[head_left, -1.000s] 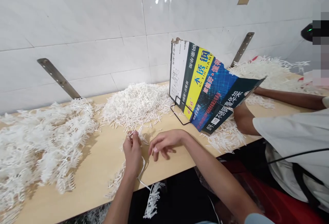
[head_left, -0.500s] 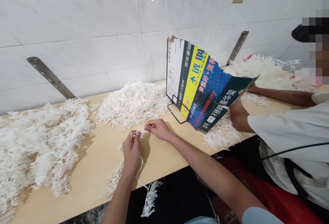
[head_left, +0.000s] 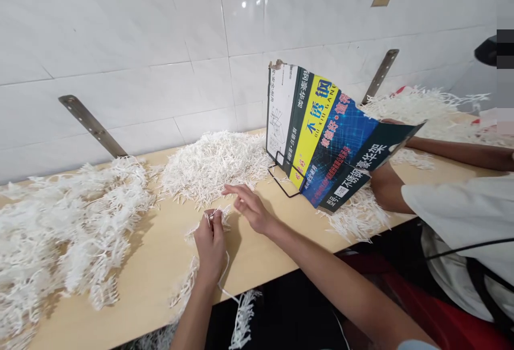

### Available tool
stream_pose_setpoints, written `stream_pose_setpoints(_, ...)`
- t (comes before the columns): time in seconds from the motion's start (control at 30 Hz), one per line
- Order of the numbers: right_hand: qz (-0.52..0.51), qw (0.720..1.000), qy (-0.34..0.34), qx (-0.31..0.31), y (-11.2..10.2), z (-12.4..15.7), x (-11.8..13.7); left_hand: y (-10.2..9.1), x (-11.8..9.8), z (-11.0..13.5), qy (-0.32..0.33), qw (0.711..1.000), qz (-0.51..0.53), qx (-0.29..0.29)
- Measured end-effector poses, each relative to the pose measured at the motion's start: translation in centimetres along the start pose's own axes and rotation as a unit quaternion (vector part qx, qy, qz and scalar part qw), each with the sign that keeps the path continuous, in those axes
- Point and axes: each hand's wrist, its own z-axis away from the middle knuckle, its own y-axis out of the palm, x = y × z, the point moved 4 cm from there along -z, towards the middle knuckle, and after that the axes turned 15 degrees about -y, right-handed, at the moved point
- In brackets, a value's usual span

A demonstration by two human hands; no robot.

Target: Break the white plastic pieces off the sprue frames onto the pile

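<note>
Along the tiled wall [head_left: 193,23] runs the bench [head_left: 156,253]; above it your left hand [head_left: 210,240] pinches the white fringed cord [head_left: 243,320], which trails past the near edge; your right hand [head_left: 254,212] has fingers loosely spread, apparently empty; the cord looks light, limp, best gripped at bare stretches.

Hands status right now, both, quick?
Left hand: closed, pinching white strands.
Right hand: open, fingers extended, nothing visibly held.

left fingers [head_left: 217,222] bent, right fingers [head_left: 243,195] outstretched
</note>
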Motion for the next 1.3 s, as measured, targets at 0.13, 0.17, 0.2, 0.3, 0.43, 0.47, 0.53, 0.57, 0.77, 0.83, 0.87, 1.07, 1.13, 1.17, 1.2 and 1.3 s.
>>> stream_pose_setpoints(0.13,-0.068,0.994,0.068,0.059,2.0,0.9,0.0,0.1,0.2,-0.2,-0.005,1.000,0.016,0.027)
stream_pose_setpoints(0.17,-0.061,0.993,0.081,0.059,2.1,1.0,-0.3,0.1,0.3,-0.3,-0.011,0.999,0.018,0.035)
stream_pose_setpoints(0.2,-0.047,0.993,0.088,0.060,2.2,1.0,-0.6,0.1,0.3,-0.3,-0.018,0.999,0.018,0.039)
stream_pose_setpoints(0.3,0.001,0.993,0.090,0.078,1.8,0.8,-1.0,0.0,0.4,-0.3,-0.030,0.999,0.000,0.026)
stream_pose_setpoints(0.43,-0.053,0.989,0.115,0.076,1.0,0.7,-1.1,-0.3,0.1,0.0,0.011,0.998,-0.055,-0.010)
stream_pose_setpoints(0.47,-0.077,0.987,0.125,0.063,0.9,0.7,-1.2,-0.3,0.0,0.1,0.033,0.997,-0.072,-0.011)
stream_pose_setpoints(0.53,-0.107,0.983,0.143,0.030,0.8,1.0,-1.4,-0.1,-0.3,0.3,0.076,0.992,-0.098,-0.010)
stream_pose_setpoints(0.57,-0.114,0.982,0.153,0.011,0.8,1.2,-1.6,0.1,-0.4,0.4,0.095,0.990,-0.105,-0.008)
stream_pose_setpoints(0.77,-0.133,0.956,0.209,-0.157,-0.8,1.6,-3.8,0.1,-0.8,0.9,0.122,0.989,-0.086,-0.010)
stream_pose_setpoints(0.83,-0.121,0.950,0.211,-0.195,-1.5,1.3,-4.5,-0.3,-0.5,1.0,0.087,0.993,-0.074,-0.036)
stream_pose_setpoints(0.87,-0.116,0.951,0.210,-0.193,-1.7,1.1,-4.7,-0.5,-0.3,1.0,0.071,0.994,-0.070,-0.042)
stream_pose_setpoints(1.07,-0.076,0.984,0.135,-0.088,-1.0,0.1,-2.4,0.2,-0.2,0.5,0.054,0.996,-0.070,-0.017)
stream_pose_setpoints(1.13,-0.094,0.988,0.101,-0.065,-0.8,0.1,-1.0,0.2,-0.4,0.4,0.032,0.998,-0.055,-0.022)
stream_pose_setpoints(1.17,-0.113,0.987,0.098,-0.056,-0.6,0.2,-0.5,0.2,-0.5,0.3,0.020,0.998,-0.046,-0.024)
stream_pose_setpoints(1.2,-0.141,0.983,0.108,-0.044,-0.4,0.3,-0.1,0.2,-0.6,0.3,0.009,0.999,-0.037,-0.022)
stream_pose_setpoints(1.3,-0.234,0.954,0.185,0.012,0.5,1.0,0.0,0.2,-0.6,0.4,-0.002,1.000,-0.013,-0.004)
